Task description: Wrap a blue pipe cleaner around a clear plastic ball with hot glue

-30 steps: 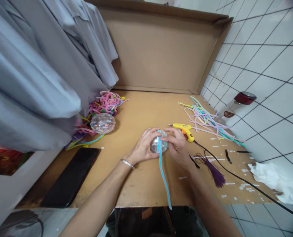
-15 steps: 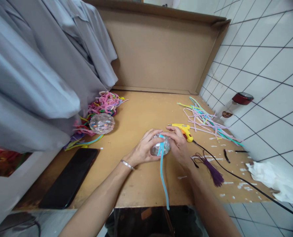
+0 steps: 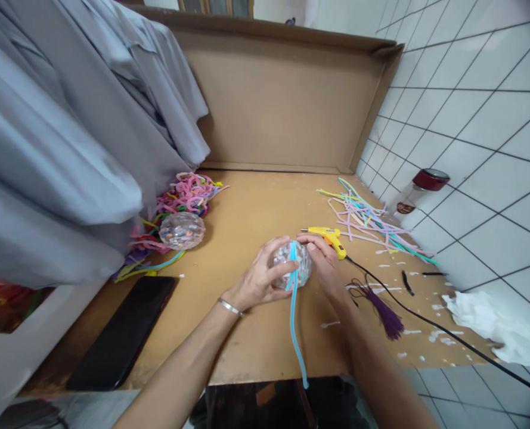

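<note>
My left hand (image 3: pixel 263 275), with a silver bangle at the wrist, is wrapped round the left side of a clear faceted ball (image 3: pixel 303 275). Its thumb lies across the ball's front, over a light blue pipe cleaner (image 3: pixel 294 322). That pipe cleaner runs over the ball's top and hangs down toward the table's front edge. My right hand (image 3: pixel 324 263) closes against the ball's upper right side, fingertips near the pipe cleaner's top end. A yellow glue gun (image 3: pixel 326 233) lies just beyond my right hand.
A second clear ball (image 3: pixel 182 231) sits by a heap of coloured pipe cleaners (image 3: pixel 191 193) at left. A black phone (image 3: pixel 124 333) lies nearer. Right are loose pipe cleaners (image 3: pixel 363 217), a jar (image 3: pixel 419 189), a purple tassel (image 3: pixel 385 313), the glue gun's cord (image 3: pixel 408 307) and white tissue (image 3: pixel 492 325).
My right hand's fingers have shifted slightly and more of the ball shows between my hands. The left hand keeps its hold. The whole view has tilted a little.
</note>
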A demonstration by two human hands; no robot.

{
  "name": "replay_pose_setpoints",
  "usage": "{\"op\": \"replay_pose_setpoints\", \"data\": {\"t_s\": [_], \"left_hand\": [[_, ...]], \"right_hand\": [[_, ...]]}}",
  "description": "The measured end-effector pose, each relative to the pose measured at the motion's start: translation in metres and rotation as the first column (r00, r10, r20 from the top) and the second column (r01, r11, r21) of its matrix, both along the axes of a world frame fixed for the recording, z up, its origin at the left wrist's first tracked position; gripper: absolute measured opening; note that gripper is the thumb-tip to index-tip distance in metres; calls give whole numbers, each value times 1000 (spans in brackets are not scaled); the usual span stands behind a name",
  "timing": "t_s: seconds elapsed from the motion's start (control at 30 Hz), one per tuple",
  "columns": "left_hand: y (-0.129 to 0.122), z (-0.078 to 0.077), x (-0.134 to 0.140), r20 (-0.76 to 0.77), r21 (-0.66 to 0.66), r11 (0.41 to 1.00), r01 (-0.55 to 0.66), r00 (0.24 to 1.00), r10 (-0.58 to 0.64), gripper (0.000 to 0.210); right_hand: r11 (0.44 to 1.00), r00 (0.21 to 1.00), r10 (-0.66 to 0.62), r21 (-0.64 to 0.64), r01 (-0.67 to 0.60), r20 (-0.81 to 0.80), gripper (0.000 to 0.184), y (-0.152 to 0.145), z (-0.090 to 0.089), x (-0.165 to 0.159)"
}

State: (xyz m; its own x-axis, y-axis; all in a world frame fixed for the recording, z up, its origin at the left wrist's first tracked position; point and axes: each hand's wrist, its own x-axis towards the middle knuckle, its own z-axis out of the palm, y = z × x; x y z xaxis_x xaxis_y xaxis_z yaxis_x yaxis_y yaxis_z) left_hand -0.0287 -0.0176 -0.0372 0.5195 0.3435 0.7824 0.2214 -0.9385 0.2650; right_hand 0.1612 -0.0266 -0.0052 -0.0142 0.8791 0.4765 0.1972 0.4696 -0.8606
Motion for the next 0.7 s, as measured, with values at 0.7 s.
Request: {"op": "replay_pose_setpoints", "data": {"t_s": [0.7], "left_hand": [[-7, 0, 10, 89, -44, 999, 1, 996, 3, 76]], "right_hand": [[998, 996, 44, 39, -47, 77, 29, -8, 4, -3]]}}
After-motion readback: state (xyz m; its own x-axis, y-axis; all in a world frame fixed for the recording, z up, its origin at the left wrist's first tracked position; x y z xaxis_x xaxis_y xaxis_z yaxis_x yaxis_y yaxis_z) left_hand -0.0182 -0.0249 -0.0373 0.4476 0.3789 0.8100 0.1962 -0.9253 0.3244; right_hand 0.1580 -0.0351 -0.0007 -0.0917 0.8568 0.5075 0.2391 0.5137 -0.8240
